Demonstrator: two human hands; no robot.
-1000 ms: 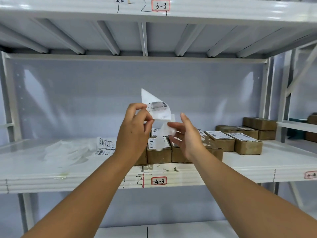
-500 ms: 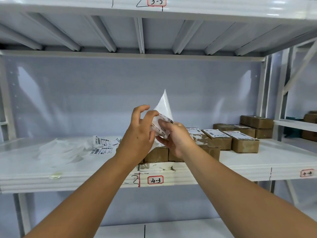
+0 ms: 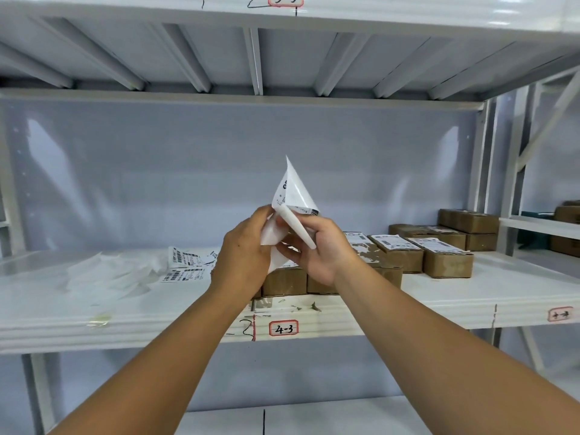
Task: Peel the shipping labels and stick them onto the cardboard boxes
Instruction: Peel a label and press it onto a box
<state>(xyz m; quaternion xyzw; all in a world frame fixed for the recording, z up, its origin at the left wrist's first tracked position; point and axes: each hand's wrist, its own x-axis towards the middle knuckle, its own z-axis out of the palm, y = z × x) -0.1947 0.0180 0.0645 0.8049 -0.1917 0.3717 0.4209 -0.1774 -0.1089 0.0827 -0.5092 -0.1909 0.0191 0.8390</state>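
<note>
White steel racking, pale wall panel (image 3: pixel 157 167) behind. Working shelf (image 3: pixel 470 293) carries a handwritten tag (image 3: pixel 283 328) reading 4-3. Far left on it, a heap of translucent backing sheets (image 3: pixel 106 274), then loose shipping labels (image 3: pixel 188 262), print up. Centre, raised above the shelf: one shipping label (image 3: pixel 295 189) held between both hands. Grip of left hand (image 3: pixel 243 255) pinches its lower part; grip of right hand (image 3: pixel 323 249) pinches a curled white edge (image 3: pixel 298 227). Below the hands, cardboard boxes (image 3: pixel 284 282); further right, labelled boxes (image 3: pixel 448 265).

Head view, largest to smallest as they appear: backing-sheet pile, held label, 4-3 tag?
1. backing-sheet pile, roughly level with held label, which is nearer the camera, so unranked.
2. 4-3 tag, clearly smallest.
</note>
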